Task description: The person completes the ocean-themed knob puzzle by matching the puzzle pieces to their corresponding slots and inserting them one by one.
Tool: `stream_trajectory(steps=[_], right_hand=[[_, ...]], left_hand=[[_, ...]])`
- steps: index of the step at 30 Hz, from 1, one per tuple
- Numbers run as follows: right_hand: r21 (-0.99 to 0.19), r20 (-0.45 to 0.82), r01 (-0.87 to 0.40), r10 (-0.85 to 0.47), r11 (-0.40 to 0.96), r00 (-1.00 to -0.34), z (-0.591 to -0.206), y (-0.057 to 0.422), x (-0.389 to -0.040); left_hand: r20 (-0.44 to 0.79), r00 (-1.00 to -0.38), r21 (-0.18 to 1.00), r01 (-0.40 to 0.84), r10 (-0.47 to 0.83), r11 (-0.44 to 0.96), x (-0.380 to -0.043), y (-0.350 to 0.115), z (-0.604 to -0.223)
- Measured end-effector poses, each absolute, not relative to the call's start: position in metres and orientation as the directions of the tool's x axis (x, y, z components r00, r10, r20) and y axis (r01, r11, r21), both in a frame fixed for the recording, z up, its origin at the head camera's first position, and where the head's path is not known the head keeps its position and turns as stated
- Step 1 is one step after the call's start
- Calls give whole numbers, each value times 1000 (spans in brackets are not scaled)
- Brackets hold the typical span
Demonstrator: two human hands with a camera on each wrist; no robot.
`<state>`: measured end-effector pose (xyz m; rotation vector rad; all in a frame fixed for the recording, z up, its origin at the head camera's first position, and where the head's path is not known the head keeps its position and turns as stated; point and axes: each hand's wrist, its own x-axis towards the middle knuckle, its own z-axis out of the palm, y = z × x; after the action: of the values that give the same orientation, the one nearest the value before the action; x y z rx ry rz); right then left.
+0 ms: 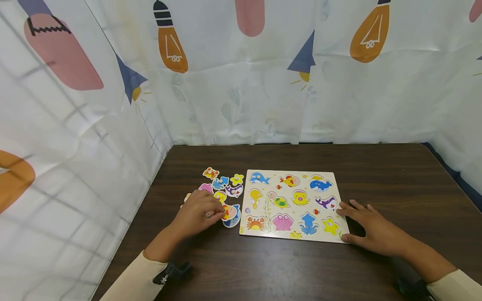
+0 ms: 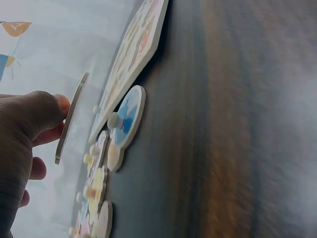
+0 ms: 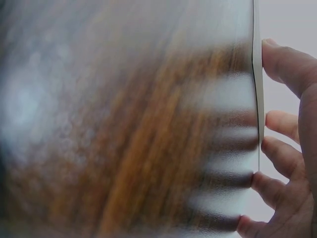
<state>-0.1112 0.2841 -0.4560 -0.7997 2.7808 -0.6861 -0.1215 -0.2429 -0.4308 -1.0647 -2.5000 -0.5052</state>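
Note:
My left hand [image 1: 201, 209] pinches a thin fish puzzle piece [image 1: 229, 212] in red and yellow, lifted off the table as the left wrist view shows. Below it lies a blue-and-white puzzle piece [image 2: 130, 116] with a knob. Several other knobbed sea-animal pieces lie around the hand, among them a crab [image 1: 211, 172], a yellow starfish [image 1: 237, 179] and a purple whale [image 1: 234, 191]. To their right is the puzzle board [image 1: 297, 209] with sea-animal pictures; a knob shows on its blue whale [image 1: 259, 178]. My right hand [image 1: 380, 232], fingers spread, touches the board's right edge.
Everything lies on a dark wood-grain table [image 1: 286, 267]. A white printed curtain [image 1: 233, 92] hangs behind the table and along its left side. A dark strap [image 1: 171, 271] sits on the left wrist.

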Motion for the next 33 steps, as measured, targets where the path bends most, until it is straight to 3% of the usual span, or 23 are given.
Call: stream_trajectory(steps=[13,28,33], right_hand=[[-474,-37,-454,-532,755,-846,-458,285,-109],[-487,-8,-474,-547,733,-837,-459,284,-111],[-500,-21,-464,-546,731,-837,-457,285,-112]], left_hand=[[404,-703,220,696,586,683,-143,-218,-430],[440,-631,175,758,639,628,-168,-193,-422],[440,-633,174,756,637,632,-175,-186,-419]])
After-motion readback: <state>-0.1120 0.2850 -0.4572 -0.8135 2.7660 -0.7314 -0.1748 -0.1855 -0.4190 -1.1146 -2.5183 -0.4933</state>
